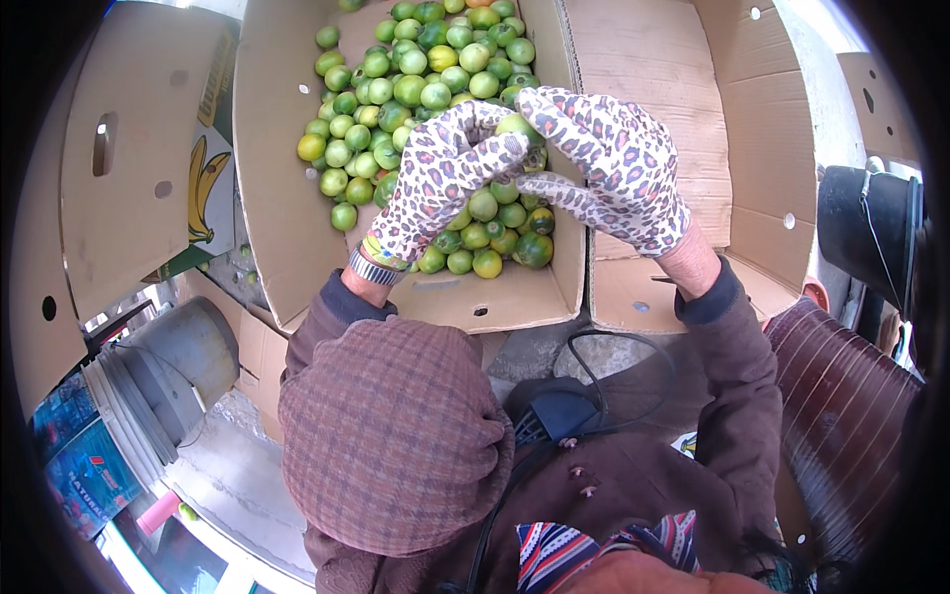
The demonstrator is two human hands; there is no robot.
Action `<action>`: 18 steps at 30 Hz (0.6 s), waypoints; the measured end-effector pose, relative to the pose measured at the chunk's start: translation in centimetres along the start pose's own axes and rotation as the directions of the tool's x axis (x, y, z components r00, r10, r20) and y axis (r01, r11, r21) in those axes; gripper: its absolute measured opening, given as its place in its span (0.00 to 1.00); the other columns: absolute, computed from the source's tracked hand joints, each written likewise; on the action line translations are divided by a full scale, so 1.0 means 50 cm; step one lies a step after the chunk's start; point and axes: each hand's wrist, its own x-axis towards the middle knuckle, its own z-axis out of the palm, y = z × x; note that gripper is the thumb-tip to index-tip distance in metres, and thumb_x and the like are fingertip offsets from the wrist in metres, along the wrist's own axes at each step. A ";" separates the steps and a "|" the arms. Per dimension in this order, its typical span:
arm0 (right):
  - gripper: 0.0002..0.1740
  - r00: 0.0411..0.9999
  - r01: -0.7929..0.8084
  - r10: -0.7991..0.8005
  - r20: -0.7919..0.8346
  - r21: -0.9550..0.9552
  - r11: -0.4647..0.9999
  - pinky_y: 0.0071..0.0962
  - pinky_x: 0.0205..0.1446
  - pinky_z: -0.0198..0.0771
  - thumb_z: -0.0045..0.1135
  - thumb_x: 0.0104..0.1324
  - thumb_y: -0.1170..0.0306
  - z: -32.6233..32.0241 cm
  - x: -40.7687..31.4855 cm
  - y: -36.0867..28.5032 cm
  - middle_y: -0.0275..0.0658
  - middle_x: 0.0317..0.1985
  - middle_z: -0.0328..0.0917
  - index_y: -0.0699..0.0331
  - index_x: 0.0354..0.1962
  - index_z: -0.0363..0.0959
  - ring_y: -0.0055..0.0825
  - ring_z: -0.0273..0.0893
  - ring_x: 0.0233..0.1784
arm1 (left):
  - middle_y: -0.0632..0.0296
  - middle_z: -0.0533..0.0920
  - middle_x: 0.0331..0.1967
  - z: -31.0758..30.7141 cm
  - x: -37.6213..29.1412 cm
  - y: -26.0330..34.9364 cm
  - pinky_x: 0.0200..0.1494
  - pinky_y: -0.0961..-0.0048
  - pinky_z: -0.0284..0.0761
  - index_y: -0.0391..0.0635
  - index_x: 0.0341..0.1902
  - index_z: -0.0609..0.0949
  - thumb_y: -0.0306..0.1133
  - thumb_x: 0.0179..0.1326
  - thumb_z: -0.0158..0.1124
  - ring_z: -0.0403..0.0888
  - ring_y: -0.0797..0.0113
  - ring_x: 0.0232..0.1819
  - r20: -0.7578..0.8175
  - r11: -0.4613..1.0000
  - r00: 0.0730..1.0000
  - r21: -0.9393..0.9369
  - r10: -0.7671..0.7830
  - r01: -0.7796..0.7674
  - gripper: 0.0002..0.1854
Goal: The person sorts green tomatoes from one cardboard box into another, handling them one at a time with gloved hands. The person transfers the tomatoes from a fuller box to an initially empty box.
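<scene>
Both my hands wear leopard-print gloves and meet above an open cardboard box (482,315) of green tomatoes (408,89). My left hand (449,167) has a green tomato (519,128) between its thumb and fingers. From the right, the fingertips of my right hand (608,167) come against the same tomato; its thumb is spread away below. Whether the right hand also grips the tomato cannot be told. Most tomatoes in the box are green, a few yellowish. Some of the pile is hidden under the hands.
A second open cardboard box (653,96) stands against the first on the right. A banana carton (208,185) is at left, near a grey bucket (178,364). A black bucket (865,230) lies at right, above a dark red ribbed surface (846,416). A checked cap (397,438) blocks the lower view.
</scene>
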 end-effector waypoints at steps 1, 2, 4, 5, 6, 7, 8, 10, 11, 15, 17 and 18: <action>0.32 0.999 0.016 -0.017 0.033 0.038 0.999 0.32 0.46 0.76 0.68 0.56 0.57 -0.003 0.004 -0.010 0.30 0.47 0.81 0.49 0.59 0.73 0.30 0.80 0.46 | 0.60 0.83 0.46 0.007 -0.008 0.013 0.53 0.72 0.79 0.36 0.56 0.78 0.33 0.64 0.67 0.80 0.72 0.49 0.039 0.972 0.999 0.234 0.004 -0.013 0.20; 0.32 0.998 0.030 -0.032 0.058 0.036 0.999 0.32 0.46 0.76 0.68 0.56 0.58 -0.009 0.002 -0.013 0.30 0.46 0.81 0.49 0.59 0.74 0.29 0.80 0.45 | 0.60 0.83 0.47 0.017 -0.017 0.006 0.54 0.71 0.79 0.35 0.56 0.78 0.33 0.63 0.68 0.80 0.72 0.50 0.040 0.975 0.999 0.218 0.024 -0.032 0.21; 0.30 0.999 0.041 -0.042 0.015 0.028 0.999 0.32 0.45 0.76 0.69 0.55 0.61 -0.014 -0.005 -0.006 0.30 0.44 0.81 0.49 0.57 0.75 0.29 0.80 0.44 | 0.59 0.84 0.48 0.022 -0.023 0.005 0.57 0.71 0.78 0.36 0.58 0.77 0.31 0.62 0.69 0.80 0.71 0.52 0.050 0.988 0.999 0.156 0.007 -0.015 0.22; 0.29 0.998 0.037 -0.035 -0.052 0.027 0.999 0.31 0.44 0.77 0.69 0.55 0.63 -0.011 -0.009 0.004 0.31 0.43 0.82 0.49 0.56 0.76 0.29 0.80 0.42 | 0.59 0.83 0.49 0.023 -0.020 0.006 0.56 0.71 0.78 0.37 0.58 0.78 0.32 0.62 0.69 0.80 0.71 0.52 0.010 0.979 0.999 0.199 0.034 -0.035 0.22; 0.34 0.994 -0.035 0.038 -0.099 0.026 0.999 0.31 0.48 0.76 0.73 0.52 0.70 -0.017 -0.009 0.015 0.33 0.51 0.82 0.54 0.58 0.74 0.32 0.82 0.48 | 0.59 0.83 0.50 0.025 -0.012 0.003 0.56 0.72 0.78 0.38 0.58 0.78 0.32 0.62 0.68 0.81 0.71 0.52 -0.019 0.969 0.998 0.242 0.061 -0.054 0.22; 0.32 0.976 -0.086 0.079 -0.203 -0.025 0.996 0.30 0.47 0.77 0.71 0.54 0.72 -0.018 0.001 0.037 0.36 0.49 0.82 0.54 0.58 0.74 0.33 0.82 0.47 | 0.58 0.83 0.50 0.026 -0.008 0.005 0.56 0.72 0.78 0.39 0.58 0.78 0.32 0.63 0.68 0.81 0.72 0.52 -0.056 0.955 0.994 0.288 0.091 -0.072 0.22; 0.29 0.970 -0.172 0.152 -0.191 -0.094 0.981 0.30 0.48 0.77 0.68 0.56 0.73 -0.015 0.001 0.059 0.38 0.48 0.82 0.54 0.57 0.75 0.34 0.82 0.48 | 0.58 0.82 0.52 0.023 -0.004 -0.006 0.54 0.73 0.79 0.42 0.58 0.79 0.32 0.63 0.67 0.81 0.72 0.51 -0.031 0.840 0.989 0.532 0.147 -0.108 0.20; 0.26 0.950 -0.309 0.307 -0.049 -0.255 0.916 0.32 0.50 0.77 0.62 0.58 0.76 -0.005 -0.012 0.098 0.41 0.48 0.82 0.54 0.56 0.75 0.36 0.81 0.50 | 0.55 0.80 0.55 0.019 0.003 -0.067 0.57 0.64 0.76 0.48 0.63 0.76 0.36 0.62 0.65 0.79 0.60 0.56 0.125 0.541 0.941 0.791 0.316 -0.287 0.24; 0.26 0.912 -0.352 0.402 0.078 -0.352 0.868 0.33 0.51 0.77 0.59 0.59 0.77 0.006 -0.029 0.113 0.42 0.49 0.81 0.54 0.56 0.76 0.38 0.80 0.51 | 0.54 0.80 0.57 0.026 0.007 -0.086 0.59 0.61 0.74 0.49 0.65 0.75 0.37 0.62 0.65 0.78 0.55 0.58 0.205 0.409 0.910 0.842 0.361 -0.352 0.26; 0.22 0.763 -0.334 0.499 0.409 -0.412 0.848 0.41 0.59 0.71 0.51 0.60 0.77 0.066 -0.110 0.153 0.45 0.53 0.78 0.58 0.54 0.75 0.43 0.78 0.54 | 0.52 0.72 0.65 0.051 0.009 -0.126 0.62 0.56 0.71 0.53 0.68 0.71 0.39 0.60 0.65 0.72 0.52 0.63 0.294 0.228 0.953 0.926 0.068 -0.301 0.31; 0.23 0.637 -0.400 0.535 0.555 -0.355 0.845 0.42 0.59 0.71 0.51 0.60 0.77 0.071 -0.101 0.155 0.45 0.54 0.78 0.58 0.54 0.75 0.43 0.77 0.55 | 0.52 0.73 0.64 0.050 0.011 -0.132 0.61 0.56 0.71 0.53 0.67 0.72 0.38 0.59 0.65 0.73 0.52 0.62 0.292 0.247 0.950 0.917 0.112 -0.311 0.31; 0.23 0.562 -0.437 0.544 0.623 -0.335 0.835 0.42 0.60 0.71 0.50 0.61 0.78 0.072 -0.098 0.156 0.45 0.55 0.77 0.58 0.55 0.74 0.43 0.77 0.56 | 0.52 0.73 0.63 0.049 0.015 -0.135 0.61 0.56 0.71 0.53 0.66 0.73 0.38 0.58 0.66 0.73 0.52 0.62 0.295 0.259 0.946 0.911 0.134 -0.321 0.30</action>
